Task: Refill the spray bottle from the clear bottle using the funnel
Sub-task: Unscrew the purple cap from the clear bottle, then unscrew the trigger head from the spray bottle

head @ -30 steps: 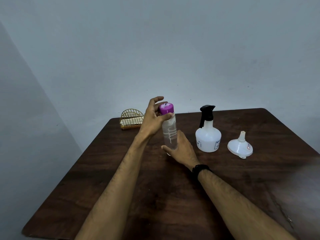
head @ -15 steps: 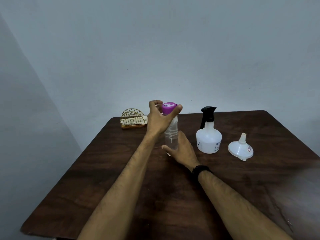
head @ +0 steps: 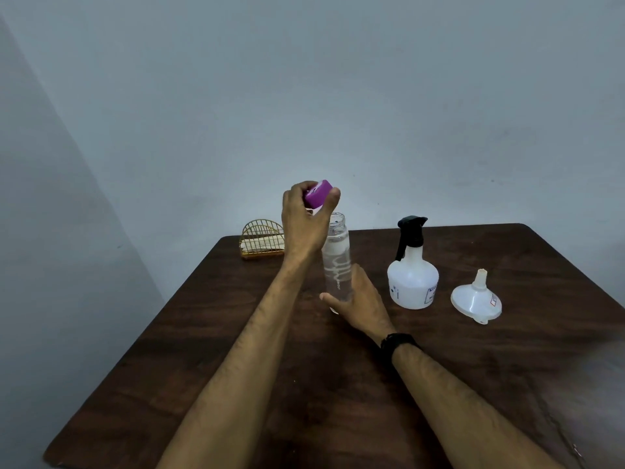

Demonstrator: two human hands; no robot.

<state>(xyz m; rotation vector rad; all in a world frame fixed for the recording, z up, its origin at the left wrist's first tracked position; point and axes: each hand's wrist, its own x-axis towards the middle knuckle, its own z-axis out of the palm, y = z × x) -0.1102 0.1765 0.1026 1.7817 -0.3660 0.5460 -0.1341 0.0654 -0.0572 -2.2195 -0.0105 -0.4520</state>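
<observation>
- Left hand [head: 304, 221] is pinching the purple plastic cap [head: 318, 193] just above the upright clear bottle [head: 336, 262].
- Right hand [head: 362, 302] is gripping its base; the white spray bottle [head: 412, 282] is standing nearer that hand.

Table [head: 338, 384]: dark brown wood grain, rounded corners, filling the lower part of the view.
Back wall [head: 338, 96]: plain pale grey-blue, bare, rising straight behind the table's far edge.
Side wall [head: 50, 231]: left of the table, same paint, in deeper shade.
Wire rack [head: 262, 239]: gold, arched, at the table's far left corner.
Light: dim and even, with a soft sheen on the table's right side.
</observation>
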